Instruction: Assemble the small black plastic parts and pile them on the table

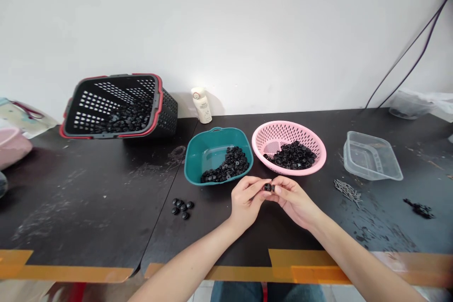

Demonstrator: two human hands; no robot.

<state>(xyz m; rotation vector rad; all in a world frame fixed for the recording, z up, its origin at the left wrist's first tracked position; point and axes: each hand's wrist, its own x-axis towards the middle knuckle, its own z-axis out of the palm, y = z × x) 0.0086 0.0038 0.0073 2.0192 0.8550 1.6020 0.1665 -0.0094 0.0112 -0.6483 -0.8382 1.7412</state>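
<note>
The left hand and right hand are both pinching a small black part between their fingertips, held over the worktop. At eleven o'clock from the hands sits a teal bowl with a heap of similar pieces, and at twelve a pink basket holds more. Loose black discs lie at nine o'clock.

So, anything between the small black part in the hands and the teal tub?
Only the left hand itself: with the right hand it pinches the black part, and the teal plastic tub sits just beyond those fingers. No other object lies between.
</note>
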